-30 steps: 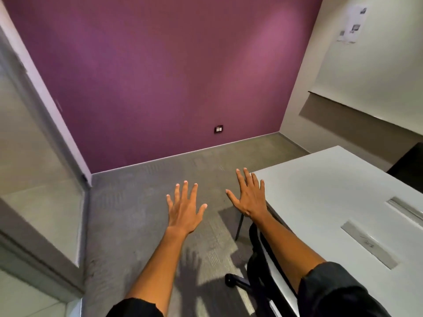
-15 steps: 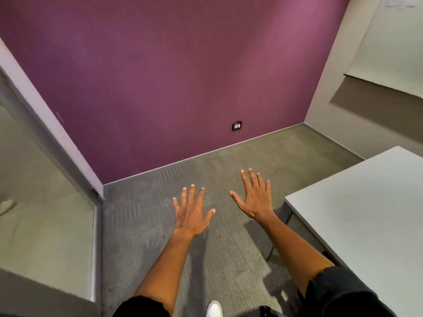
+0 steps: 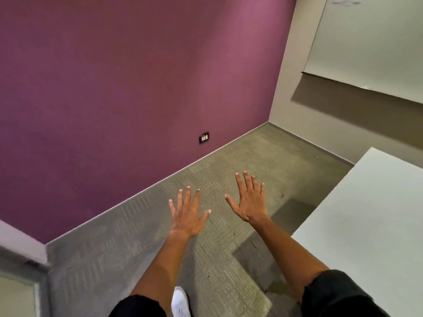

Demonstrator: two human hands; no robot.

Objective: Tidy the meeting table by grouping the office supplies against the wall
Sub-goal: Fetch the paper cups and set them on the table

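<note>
Lighting: soft, overhead; brighter patch on purple wall [image 3: 229,65]. Table [image 3: 366,225] casts shadow on carpet [image 3: 263,248]. Wide-angle bending at edges; slight blur.

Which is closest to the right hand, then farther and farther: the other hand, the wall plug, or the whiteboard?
From the right hand:
1. Left hand, just beside it.
2. Wall plug, low on the purple wall ahead.
3. Whiteboard, high on the right wall.

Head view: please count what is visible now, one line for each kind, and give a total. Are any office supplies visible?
Hands: 2, left hand and right hand, both open and empty
White table: 1
Wall socket: 1
Whiteboard: 1
White shoe: 1
Office supplies: 0 visible
Total: 6
</note>
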